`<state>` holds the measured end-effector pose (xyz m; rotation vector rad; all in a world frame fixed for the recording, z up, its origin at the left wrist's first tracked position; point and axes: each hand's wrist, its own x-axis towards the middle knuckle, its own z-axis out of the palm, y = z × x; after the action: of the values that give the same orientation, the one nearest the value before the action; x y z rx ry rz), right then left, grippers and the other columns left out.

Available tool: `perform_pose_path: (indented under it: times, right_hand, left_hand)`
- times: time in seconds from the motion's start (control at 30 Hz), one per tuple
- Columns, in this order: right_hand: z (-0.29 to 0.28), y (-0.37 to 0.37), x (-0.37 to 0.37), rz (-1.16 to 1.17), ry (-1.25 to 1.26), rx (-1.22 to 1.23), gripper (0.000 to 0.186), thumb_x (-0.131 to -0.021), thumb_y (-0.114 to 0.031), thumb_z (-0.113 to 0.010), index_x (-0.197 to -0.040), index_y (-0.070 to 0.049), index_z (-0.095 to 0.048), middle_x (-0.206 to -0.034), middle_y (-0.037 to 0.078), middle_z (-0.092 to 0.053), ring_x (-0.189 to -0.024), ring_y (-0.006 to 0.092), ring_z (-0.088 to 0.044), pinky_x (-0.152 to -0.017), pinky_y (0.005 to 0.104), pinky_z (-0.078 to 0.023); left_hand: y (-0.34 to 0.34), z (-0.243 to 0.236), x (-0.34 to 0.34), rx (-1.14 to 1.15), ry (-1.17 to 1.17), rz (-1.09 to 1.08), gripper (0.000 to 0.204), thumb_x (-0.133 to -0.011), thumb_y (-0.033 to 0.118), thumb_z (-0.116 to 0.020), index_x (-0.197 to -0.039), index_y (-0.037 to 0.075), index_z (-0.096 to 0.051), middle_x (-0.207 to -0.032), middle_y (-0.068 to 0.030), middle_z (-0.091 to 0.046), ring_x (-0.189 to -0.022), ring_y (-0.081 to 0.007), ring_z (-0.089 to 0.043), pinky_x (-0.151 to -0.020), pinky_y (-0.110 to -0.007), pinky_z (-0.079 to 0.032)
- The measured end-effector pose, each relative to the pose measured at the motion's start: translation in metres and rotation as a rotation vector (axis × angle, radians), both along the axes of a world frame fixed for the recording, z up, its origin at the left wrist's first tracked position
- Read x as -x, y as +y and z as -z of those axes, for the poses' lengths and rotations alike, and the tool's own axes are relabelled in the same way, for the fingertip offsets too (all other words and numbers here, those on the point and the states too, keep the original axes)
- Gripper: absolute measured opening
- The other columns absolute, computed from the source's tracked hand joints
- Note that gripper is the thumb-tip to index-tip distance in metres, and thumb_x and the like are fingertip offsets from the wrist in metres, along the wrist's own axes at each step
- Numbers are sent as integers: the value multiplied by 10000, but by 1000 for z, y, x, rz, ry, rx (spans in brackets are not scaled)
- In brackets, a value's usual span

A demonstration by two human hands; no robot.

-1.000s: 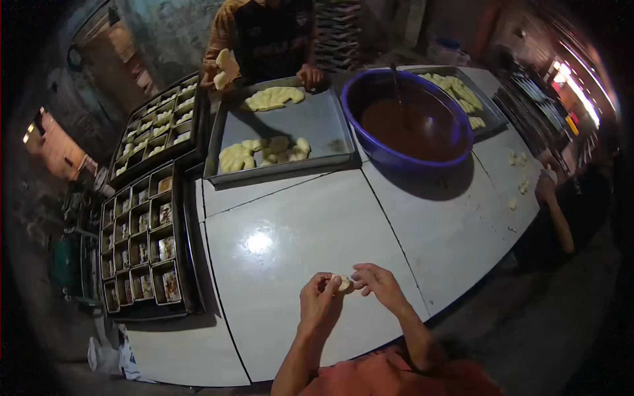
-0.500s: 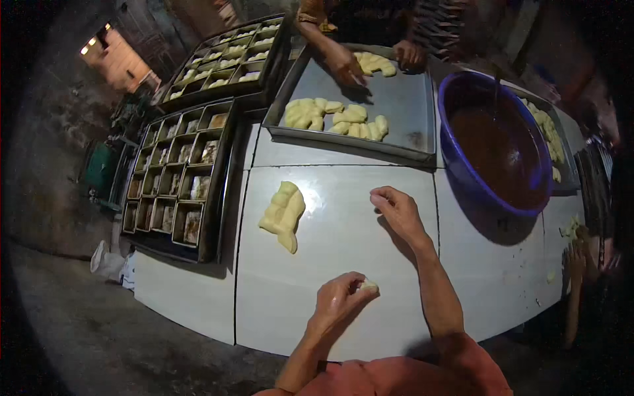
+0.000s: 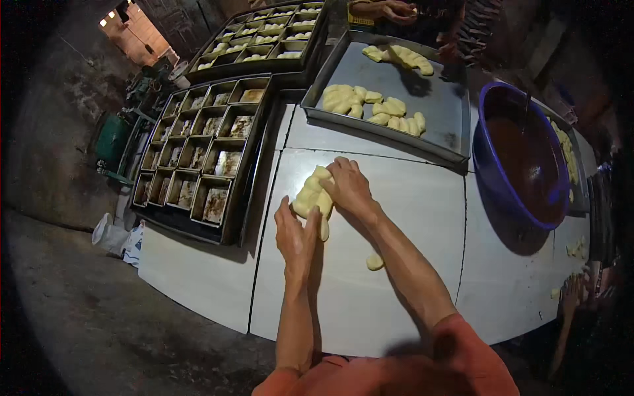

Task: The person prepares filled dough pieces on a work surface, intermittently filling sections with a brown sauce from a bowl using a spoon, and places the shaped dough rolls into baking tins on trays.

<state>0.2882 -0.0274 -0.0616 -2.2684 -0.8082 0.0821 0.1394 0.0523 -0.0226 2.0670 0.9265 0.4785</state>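
Note:
A pale lumpy piece of dough (image 3: 308,195) lies on the white tiled table (image 3: 356,303). My left hand (image 3: 294,234) holds its left and near side, thumb and fingers against it. My right hand (image 3: 350,189) grips it from the right, fingers bent over its far edge. A small round dough piece (image 3: 374,262) rests on the tiles just left of my right forearm. Beyond both hands stands a metal tray (image 3: 419,101) holding several clumps of soft dough (image 3: 340,99).
At left are baking moulds (image 3: 224,162) and another mould tray with dough (image 3: 277,49). A purple basin (image 3: 487,162) of brown liquid stands right, beside another tray (image 3: 576,199). A co-worker's hands (image 3: 399,12) show at the back; another person's arm (image 3: 569,300) is at lower right.
A dough piece has appeared on the table, and both my hands have moved onto it. The small piece from my left hand now lies released on the tiles. The view has shifted.

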Motion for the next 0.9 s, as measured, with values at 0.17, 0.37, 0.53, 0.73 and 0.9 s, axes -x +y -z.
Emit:
perform_pose_path:
  times: [0.17, 0.37, 0.53, 0.73, 0.9]
  right_hand:
    - [-35, 22, 23, 73, 531, -152, 230, -799, -173, -619, -958, -17, -559, -904, 178, -661, -822, 330, -649, -745, 427, -505]
    - [-106, -31, 86, -10, 866, -495, 504, -805, -117, -629, -1292, -36, -530, -956, 115, -650, -800, 157, -620, -626, 302, -504]
    - [-34, -61, 154, -187, 961, -176, 472, -869, -214, -665, -1285, -9, -576, -1098, 149, -665, -982, 199, -641, -841, 338, -532]
    - [-36, -58, 188, -54, 521, -138, 372, -891, -178, -685, -1188, 34, -611, -1077, 114, -641, -894, 171, -606, -811, 302, -507]
    - [-58, -49, 205, 59, 352, -53, 222, -848, -112, -671, -996, 9, -558, -1067, 128, -642, -833, 164, -587, -765, 314, -500]
  left_hand:
    - [56, 39, -20, 147, -169, 180, 352, -855, 136, -639, -1156, -35, -576, -971, -172, -659, -872, -273, -660, -756, -372, -542]
    - [55, -53, 61, 620, -209, 246, 270, -847, 85, -678, -1103, 8, -637, -937, -66, -648, -697, -94, -603, -550, -238, -506]
    - [71, -43, 142, 515, 127, 404, 380, -854, 159, -712, -1201, 16, -651, -1055, -69, -633, -752, -122, -579, -674, -282, -502]
    - [66, -20, 171, 196, 165, 419, 444, -852, 240, -719, -1245, 47, -637, -1324, -188, -530, -1039, -303, -631, -855, -365, -545]
    - [58, -21, 174, -149, 188, 451, 472, -837, 248, -709, -1266, 68, -628, -1410, -248, -469, -1305, -401, -452, -1064, -485, -403]
